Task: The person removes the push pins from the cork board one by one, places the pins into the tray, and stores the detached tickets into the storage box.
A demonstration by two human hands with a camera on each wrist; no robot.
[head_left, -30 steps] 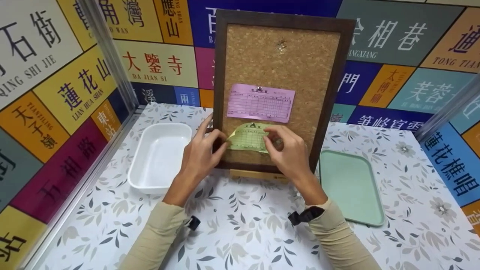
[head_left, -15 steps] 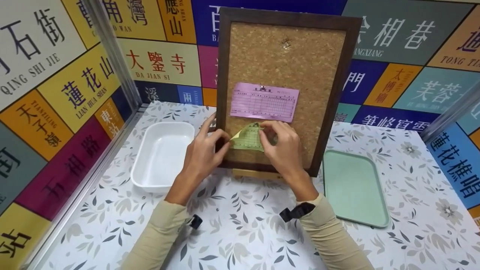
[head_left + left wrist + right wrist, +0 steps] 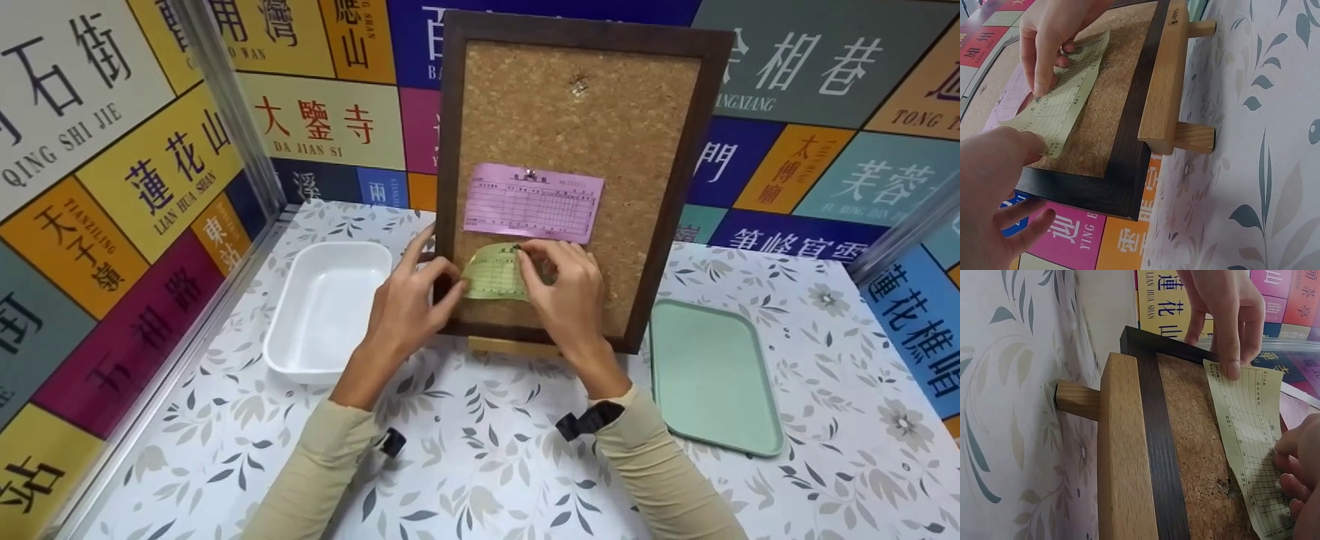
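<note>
A yellow-green receipt slip lies bowed against the lower part of a framed corkboard. My left hand pinches the slip's left end, thumb on its printed face, the other fingers by the frame's left edge. With thumb and index finger, my right hand pinches a small dark pushpin at the middle of the slip's top edge; the fingertips mostly hide it. Above, a pink receipt slip hangs from a pin. A wooden stand carries the board.
To the left stands a white plastic tub. On the right lies a pale green tray. A cluster of clear pins sits high on the cork. Walls with printed signs enclose the leaf-patterned tabletop.
The right hand's fingertips have shifted left over the slip, from its right part to its top middle. The slip's left corner, lifted before, now lies flatter. The left hand keeps its hold.
</note>
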